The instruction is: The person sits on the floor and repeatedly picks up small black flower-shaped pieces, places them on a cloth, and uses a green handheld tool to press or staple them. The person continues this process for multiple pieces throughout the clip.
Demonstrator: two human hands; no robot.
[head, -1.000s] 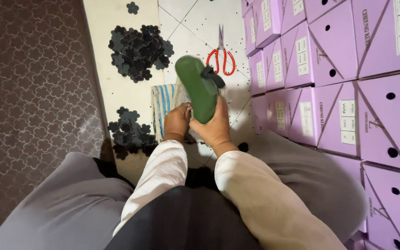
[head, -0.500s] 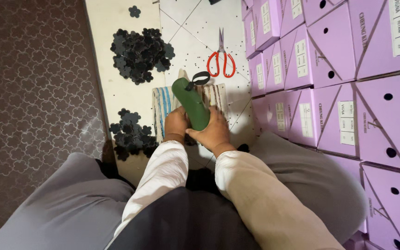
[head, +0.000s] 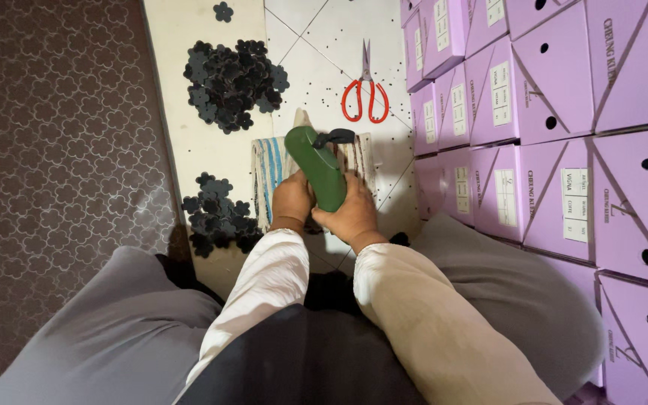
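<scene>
On the floor between the knees, both hands grip a green sandal sole (head: 316,169), held tilted with its far end raised over a striped cloth pad (head: 268,176). Left hand (head: 292,201) is closed round the near left edge; right hand (head: 350,214) is wrapped on the near right side, fingers curled onto the sole. A black strap piece (head: 334,137) sits at the sole's far end, touching it; whether it is fixed there cannot be told. Judged step: fitting or seating the strap on the sole, part way along. Next move would call for a firm hold with one hand and a freed hand to press at the strap end. Around: red-handled scissors (head: 365,94) lie on the tile beyond the pad, apart from it; two heaps of black flower-shaped cutouts (head: 230,79) lie left, one far, one near the left hand. Purple boxes (head: 526,112) stack close on the right, crowding that elbow's side.
</scene>
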